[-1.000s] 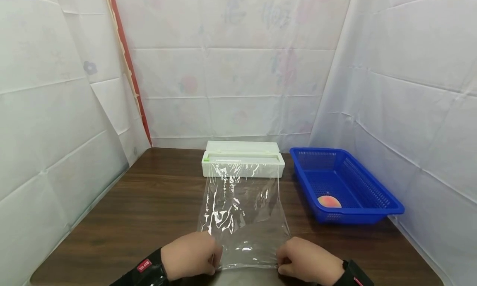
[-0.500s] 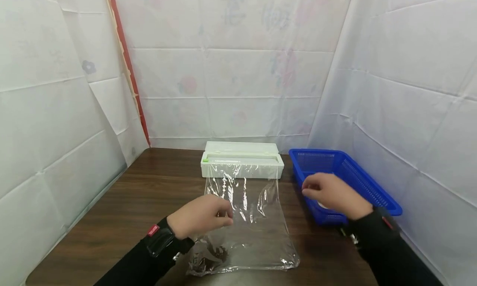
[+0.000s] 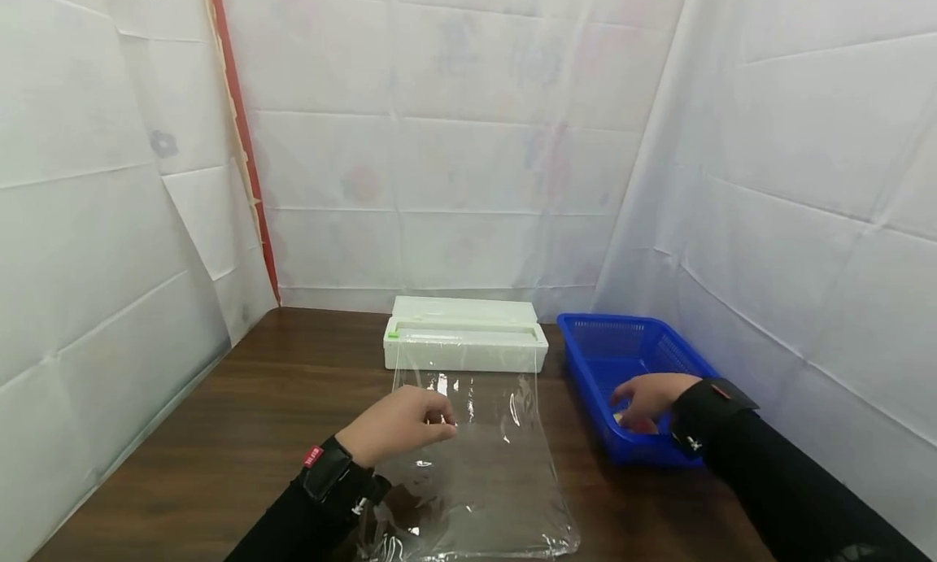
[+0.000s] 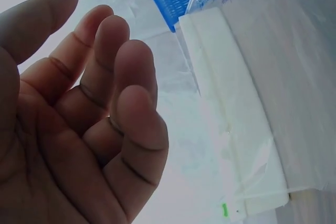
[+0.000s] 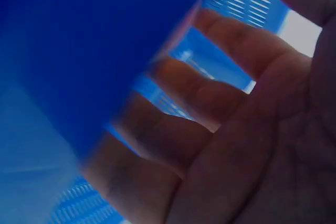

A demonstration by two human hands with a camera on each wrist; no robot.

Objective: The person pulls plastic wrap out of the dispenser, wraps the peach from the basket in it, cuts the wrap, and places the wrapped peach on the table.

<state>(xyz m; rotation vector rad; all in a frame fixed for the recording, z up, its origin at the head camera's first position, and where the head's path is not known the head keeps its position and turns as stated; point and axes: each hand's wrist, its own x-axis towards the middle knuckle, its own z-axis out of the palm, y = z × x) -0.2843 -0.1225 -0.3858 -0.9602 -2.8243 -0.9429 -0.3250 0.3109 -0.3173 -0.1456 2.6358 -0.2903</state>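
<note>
My right hand [image 3: 647,395] reaches down into the blue plastic basket [image 3: 647,452], its fingers around a pinkish peach-like fruit [image 3: 644,426]. In the right wrist view the fingers [image 5: 210,98] are spread behind the basket wall [image 5: 89,56], which hides their tips; a sliver of the fruit [image 5: 181,29] shows. My left hand [image 3: 401,422] hovers over a sheet of clear plastic wrap [image 3: 486,481], holding nothing, its fingers [image 4: 136,72] loosely bent. The wrap runs out of a white dispenser box [image 3: 468,357] with its lid raised.
Everything stands on a dark wooden table [image 3: 293,416]. White sheeting [image 3: 454,163] encloses the back and both sides. The basket sits to the right of the dispenser, close to the right-hand sheeting [image 3: 820,253].
Both hands have let go of the wrap's near edge, which now lies on the table. The right hand has moved right and down into the basket; the left has lifted slightly.
</note>
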